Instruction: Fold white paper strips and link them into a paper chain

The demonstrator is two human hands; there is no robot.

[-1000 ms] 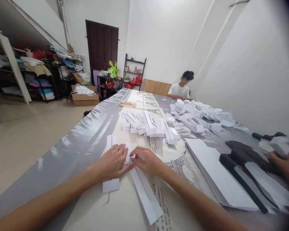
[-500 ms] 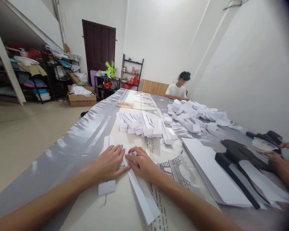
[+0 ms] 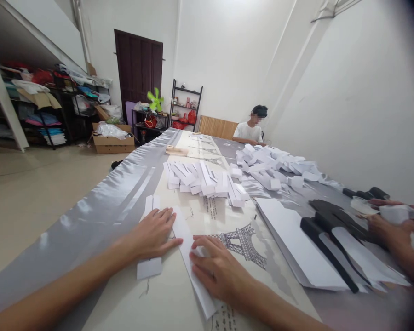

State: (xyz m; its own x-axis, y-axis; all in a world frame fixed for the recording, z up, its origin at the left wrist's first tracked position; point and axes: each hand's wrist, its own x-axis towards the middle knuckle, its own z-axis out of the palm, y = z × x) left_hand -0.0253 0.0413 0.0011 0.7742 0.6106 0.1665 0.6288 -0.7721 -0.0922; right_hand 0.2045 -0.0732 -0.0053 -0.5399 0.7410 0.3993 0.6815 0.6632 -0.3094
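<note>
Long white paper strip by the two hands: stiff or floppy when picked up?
The strip is probably light, as it looks like thin paper. Lifted by one end, it would likely sag, being long and narrow. It might slide easily, lying on a smooth-looking tablecloth.

Both forearms reach forward, left hand (image 3: 157, 233) flat, right hand (image 3: 215, 266) with fingers curled.

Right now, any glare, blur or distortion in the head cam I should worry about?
Head view: sheen streaks on the silvery cloth; wide-angle lean on the door; dark vignette down the right edge, where the co-worker's hand looks soft. The paper strip has readable edges, though the right hand hides part of it.
</note>
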